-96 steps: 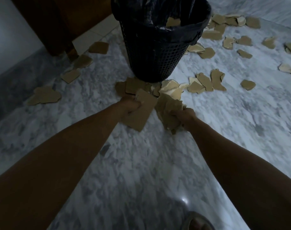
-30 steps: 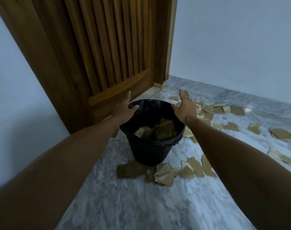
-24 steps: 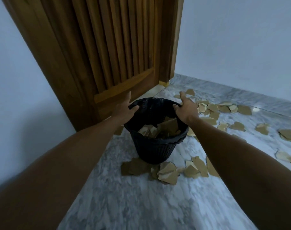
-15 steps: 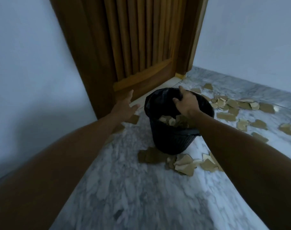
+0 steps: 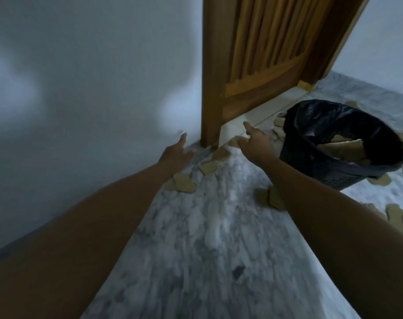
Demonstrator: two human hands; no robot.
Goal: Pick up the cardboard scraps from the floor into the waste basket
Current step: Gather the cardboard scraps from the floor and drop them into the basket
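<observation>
The black waste basket [image 5: 329,166] with a black liner stands on the marble floor at the right, with brown cardboard scraps [image 5: 341,149] inside it. My left hand [image 5: 176,151] is stretched out near the wall, fingers apart and holding nothing. My right hand [image 5: 255,143] hovers left of the basket, also empty with spread fingers. Between and below my hands lie cardboard scraps [image 5: 184,183] along the wall, with one near the door post [image 5: 221,154]. More scraps [image 5: 270,199] lie in front of the basket.
A wooden louvred door [image 5: 265,54] and its post [image 5: 211,88] stand straight ahead. A white wall [image 5: 81,88] fills the left. Further scraps [image 5: 397,214] lie on the floor at the right edge and behind the basket.
Both hands dropped their scraps into the basket, then left its rim. The view swung left, so the basket now sits at the right and my hands reach toward the scraps by the wall.
</observation>
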